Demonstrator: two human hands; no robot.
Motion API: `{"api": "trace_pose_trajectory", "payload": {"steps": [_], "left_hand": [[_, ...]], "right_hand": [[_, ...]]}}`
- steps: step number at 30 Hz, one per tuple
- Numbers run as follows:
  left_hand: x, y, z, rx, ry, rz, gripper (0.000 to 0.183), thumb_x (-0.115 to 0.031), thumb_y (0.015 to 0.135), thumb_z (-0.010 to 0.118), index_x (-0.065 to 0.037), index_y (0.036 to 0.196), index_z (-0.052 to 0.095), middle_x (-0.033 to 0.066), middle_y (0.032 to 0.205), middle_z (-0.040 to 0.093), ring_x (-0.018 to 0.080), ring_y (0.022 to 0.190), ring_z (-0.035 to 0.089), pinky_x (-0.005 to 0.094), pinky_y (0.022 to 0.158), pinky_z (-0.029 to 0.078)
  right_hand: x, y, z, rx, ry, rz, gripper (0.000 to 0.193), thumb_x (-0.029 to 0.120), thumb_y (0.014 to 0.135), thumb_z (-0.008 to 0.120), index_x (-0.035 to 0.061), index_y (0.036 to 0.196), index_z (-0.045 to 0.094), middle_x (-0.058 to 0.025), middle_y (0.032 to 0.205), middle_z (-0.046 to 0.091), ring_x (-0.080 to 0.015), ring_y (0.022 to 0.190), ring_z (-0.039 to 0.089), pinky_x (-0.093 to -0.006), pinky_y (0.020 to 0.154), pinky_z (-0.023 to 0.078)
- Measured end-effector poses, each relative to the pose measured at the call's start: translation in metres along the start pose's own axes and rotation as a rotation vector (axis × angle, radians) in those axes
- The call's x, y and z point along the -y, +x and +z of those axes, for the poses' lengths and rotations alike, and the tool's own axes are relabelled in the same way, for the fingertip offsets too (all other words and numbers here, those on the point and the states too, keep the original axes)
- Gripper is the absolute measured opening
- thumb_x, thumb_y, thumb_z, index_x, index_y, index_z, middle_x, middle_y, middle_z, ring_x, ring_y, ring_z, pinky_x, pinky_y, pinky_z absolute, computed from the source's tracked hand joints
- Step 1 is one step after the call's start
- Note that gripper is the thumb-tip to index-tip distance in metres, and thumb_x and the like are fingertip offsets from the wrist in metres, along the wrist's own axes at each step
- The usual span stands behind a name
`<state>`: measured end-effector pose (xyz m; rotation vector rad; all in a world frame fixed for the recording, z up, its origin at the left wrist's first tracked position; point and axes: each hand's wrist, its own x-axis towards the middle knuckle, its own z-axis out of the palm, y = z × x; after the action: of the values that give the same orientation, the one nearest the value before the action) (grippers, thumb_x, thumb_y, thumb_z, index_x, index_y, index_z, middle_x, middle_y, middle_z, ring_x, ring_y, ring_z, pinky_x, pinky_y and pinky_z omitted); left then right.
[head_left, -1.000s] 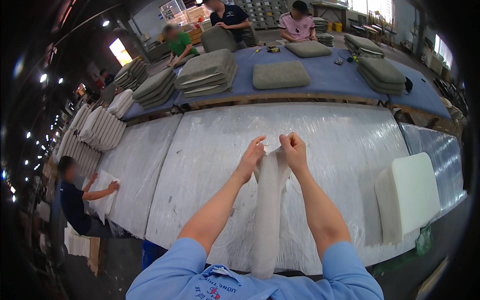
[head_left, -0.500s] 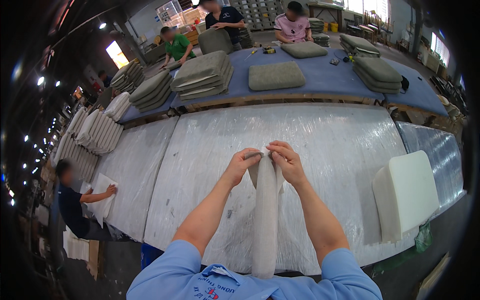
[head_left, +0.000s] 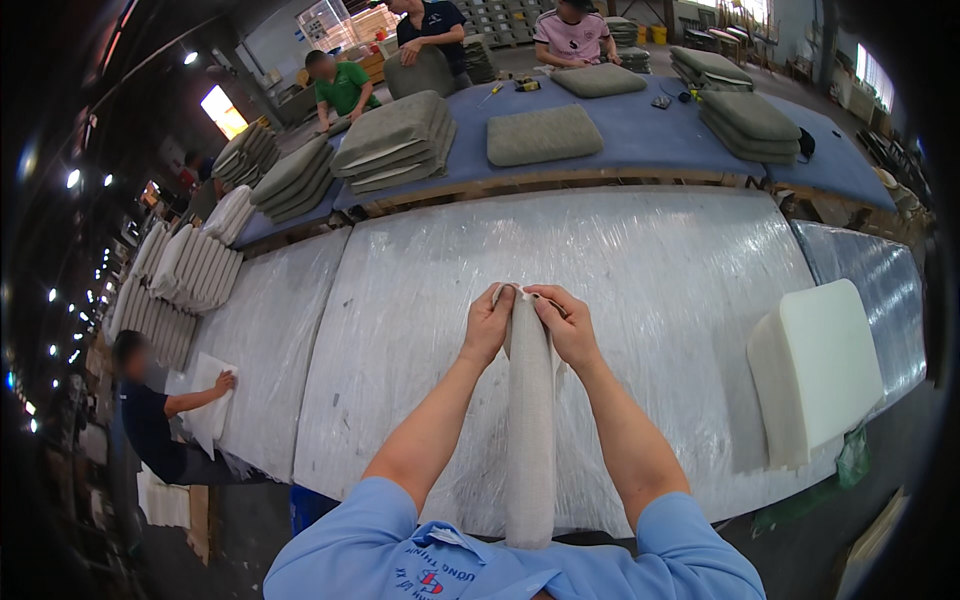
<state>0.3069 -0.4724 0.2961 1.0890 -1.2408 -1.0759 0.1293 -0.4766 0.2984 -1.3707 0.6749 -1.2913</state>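
Just before the blue shirt (head_left: 350, 545), a pale grey fabric-covered piece (head_left: 531, 430) extends over the plastic-covered surface (head_left: 400, 300), long axis pointing straight away; the left hand (head_left: 487, 325) and right hand (head_left: 567, 326) pinch its far end, close together.

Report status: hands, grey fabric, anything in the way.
Left hand and right hand pinching grey fabric at far end. Fabric extends toward body. White block off right, apart from hands.
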Motion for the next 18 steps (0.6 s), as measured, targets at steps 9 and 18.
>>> {"api": "trace_pose_trajectory", "payload": {"steps": [9,18], "left_hand": [[-0.019,-0.005,-0.001,-0.006,0.16,0.149,0.018,-0.02,0.103,0.07,-0.004,0.111,0.072,-0.0012,0.102,0.07,0.0111,0.098,0.064,0.0291,0.091,0.051],[-0.012,-0.021,-0.002,-0.02,-0.031,0.021,0.016,-0.017,0.103,0.071,-0.004,0.112,0.072,0.0007,0.106,0.072,0.0115,0.096,0.064,0.0287,0.087,0.052]], "right_hand": [[-0.002,0.0,-0.007,-0.056,-0.041,-0.071,0.022,0.01,0.106,0.062,0.0018,0.122,0.074,-0.0048,0.117,0.074,-0.0125,0.107,0.065,-0.0281,0.096,0.051],[0.001,0.009,-0.02,0.08,-0.086,-0.045,0.018,0.012,0.104,0.067,0.0017,0.116,0.075,-0.0064,0.115,0.075,-0.0136,0.106,0.067,-0.0287,0.094,0.053]]}}
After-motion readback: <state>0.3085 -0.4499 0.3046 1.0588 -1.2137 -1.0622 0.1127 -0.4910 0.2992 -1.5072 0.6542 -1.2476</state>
